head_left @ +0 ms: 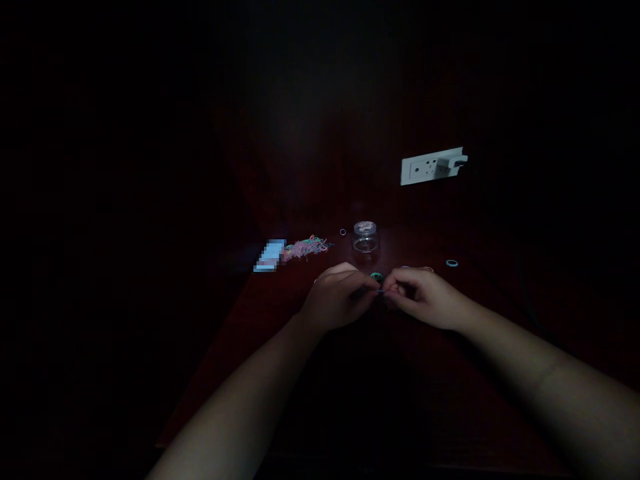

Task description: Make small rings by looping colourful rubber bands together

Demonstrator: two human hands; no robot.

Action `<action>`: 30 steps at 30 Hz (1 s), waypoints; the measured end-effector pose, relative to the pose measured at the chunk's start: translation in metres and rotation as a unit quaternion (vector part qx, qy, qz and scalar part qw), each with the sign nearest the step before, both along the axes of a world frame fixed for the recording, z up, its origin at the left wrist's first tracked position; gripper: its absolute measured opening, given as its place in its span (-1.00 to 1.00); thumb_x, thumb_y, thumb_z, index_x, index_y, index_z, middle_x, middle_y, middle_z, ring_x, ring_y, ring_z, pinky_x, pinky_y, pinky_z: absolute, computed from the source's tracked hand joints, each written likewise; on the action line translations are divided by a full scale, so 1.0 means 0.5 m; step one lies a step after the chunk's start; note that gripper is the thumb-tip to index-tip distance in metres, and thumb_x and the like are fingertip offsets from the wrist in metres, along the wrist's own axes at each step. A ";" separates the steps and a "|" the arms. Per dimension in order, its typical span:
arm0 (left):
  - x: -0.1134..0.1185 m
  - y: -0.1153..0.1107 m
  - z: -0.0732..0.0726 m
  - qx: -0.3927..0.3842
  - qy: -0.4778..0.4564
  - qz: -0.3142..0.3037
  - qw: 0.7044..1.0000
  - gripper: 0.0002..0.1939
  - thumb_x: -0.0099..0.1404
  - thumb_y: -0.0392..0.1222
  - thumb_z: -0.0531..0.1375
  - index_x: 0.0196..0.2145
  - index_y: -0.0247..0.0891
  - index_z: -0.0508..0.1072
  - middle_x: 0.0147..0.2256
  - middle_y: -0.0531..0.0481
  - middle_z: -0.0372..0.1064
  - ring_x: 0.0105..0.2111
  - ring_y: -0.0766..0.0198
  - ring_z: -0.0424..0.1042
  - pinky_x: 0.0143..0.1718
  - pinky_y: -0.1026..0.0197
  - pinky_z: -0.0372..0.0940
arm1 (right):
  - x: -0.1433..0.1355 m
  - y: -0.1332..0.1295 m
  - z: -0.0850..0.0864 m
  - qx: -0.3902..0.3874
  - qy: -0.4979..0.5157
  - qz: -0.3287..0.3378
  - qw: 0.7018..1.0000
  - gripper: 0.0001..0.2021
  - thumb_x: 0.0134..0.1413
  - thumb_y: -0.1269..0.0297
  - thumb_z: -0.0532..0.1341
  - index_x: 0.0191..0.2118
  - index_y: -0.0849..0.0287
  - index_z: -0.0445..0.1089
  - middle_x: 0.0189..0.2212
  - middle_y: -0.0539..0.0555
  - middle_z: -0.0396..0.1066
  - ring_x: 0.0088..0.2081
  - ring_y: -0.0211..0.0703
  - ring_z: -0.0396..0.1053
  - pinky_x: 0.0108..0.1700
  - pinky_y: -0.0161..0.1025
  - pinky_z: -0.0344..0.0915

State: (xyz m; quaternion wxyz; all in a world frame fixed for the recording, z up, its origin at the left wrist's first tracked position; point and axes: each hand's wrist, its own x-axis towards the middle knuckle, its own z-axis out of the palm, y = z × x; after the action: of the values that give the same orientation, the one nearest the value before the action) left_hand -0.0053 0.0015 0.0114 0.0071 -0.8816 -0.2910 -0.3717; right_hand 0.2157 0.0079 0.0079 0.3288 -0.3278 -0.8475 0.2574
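My left hand (337,298) and my right hand (427,297) meet over the dark red table, fingertips pinched almost together. Between them shows a tiny piece of a bluish elastic band (381,291), with most of it hidden by the fingers. Just behind the fingertips lies a green elastic band (377,275). Further back stands a small clear jar (366,244) with its patterned lid on. A heap of thin coloured elastic bands (307,248), mostly pink and some green, lies beyond my left hand. Out to the right of my right hand rests a light blue band (452,263).
A lit, blurred-out rectangle (270,255) lies left of the heap by the table's left edge. One small pale band (343,232) sits left of the jar. A white wall socket (431,167) with a plug in it is at the back right. The surroundings are very dark.
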 end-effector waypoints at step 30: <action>0.002 -0.001 0.002 -0.031 0.008 0.004 0.999 -0.93 0.29 -0.19 0.19 -0.28 -0.20 0.42 -0.34 0.05 0.48 -0.28 0.24 0.38 -0.23 0.15 0.28 | 0.003 -0.001 -0.005 -0.023 0.015 -0.006 1.000 -0.78 0.23 0.19 0.15 -0.37 0.20 0.38 -0.56 0.01 0.36 -0.52 -0.27 0.26 -0.49 -0.32 0.20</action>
State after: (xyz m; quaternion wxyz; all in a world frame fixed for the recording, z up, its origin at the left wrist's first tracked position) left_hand -0.0043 0.0009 0.0123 -0.0163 -0.8832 -0.3055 -0.3555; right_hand 0.2171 0.0074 0.0053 0.3353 -0.3362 -0.8346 0.2793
